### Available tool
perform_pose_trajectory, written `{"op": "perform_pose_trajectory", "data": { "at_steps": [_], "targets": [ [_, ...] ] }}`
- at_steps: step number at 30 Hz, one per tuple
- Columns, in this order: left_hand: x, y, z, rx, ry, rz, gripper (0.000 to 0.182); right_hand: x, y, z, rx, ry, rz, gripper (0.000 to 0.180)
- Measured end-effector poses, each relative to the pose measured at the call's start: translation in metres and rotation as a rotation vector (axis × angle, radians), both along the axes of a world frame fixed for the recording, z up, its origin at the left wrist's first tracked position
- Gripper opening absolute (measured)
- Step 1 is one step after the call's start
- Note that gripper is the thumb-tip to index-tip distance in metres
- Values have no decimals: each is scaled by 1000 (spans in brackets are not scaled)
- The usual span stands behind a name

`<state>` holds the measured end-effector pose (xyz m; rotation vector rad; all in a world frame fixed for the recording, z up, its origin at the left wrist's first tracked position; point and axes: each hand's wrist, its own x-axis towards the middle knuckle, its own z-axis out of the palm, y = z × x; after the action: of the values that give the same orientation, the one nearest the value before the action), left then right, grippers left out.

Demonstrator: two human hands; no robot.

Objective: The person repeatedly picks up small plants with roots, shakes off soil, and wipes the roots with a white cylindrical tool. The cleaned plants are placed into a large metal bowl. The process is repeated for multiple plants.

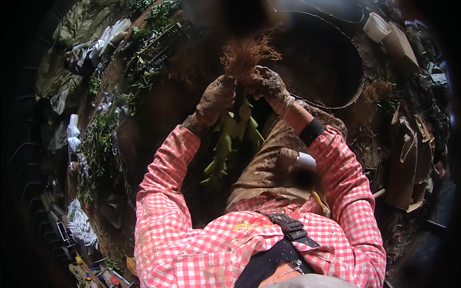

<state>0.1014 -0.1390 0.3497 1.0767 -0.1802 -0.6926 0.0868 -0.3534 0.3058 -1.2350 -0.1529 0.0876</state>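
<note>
A leafy plant or small bunch hangs upside down between my hands, with its brown fibrous roots (245,54) uppermost and its long green leaves (230,131) pointing down toward my lap. My left hand (218,95), caked in mud, is closed around the plant just under the root mass. On the other side my muddy right hand (272,86) grips it at the base of the roots, fingers curled inward. The stems between the hands are mostly hidden by fingers and shadow. Beyond my right hand lies a large round dark tub or basin (360,86), its inside too dark to read.
Cut greenery (99,144) lies along the left, near white plastic-wrapped bundles (82,226) and a green tarp (68,43). On the right are a white bucket (377,28), a cardboard box (401,46) and flattened cardboard (405,158). Tools (90,273) lie at lower left.
</note>
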Motion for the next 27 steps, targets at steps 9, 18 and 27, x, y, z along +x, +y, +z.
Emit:
{"op": "perform_pose_trajectory", "data": {
  "at_steps": [9, 18, 27],
  "targets": [
    [1, -20, 31, 274, -601, -25, 30, -6, 7, 36, 416, 31, 213, 31],
    [-16, -30, 15, 191, -377, 36, 30, -16, 8, 34, -494, -163, -220, 47],
    [-53, -27, -8, 100, -322, 128, 23, -50, 24, 31, -89, 65, -27, 39]
  ]
}}
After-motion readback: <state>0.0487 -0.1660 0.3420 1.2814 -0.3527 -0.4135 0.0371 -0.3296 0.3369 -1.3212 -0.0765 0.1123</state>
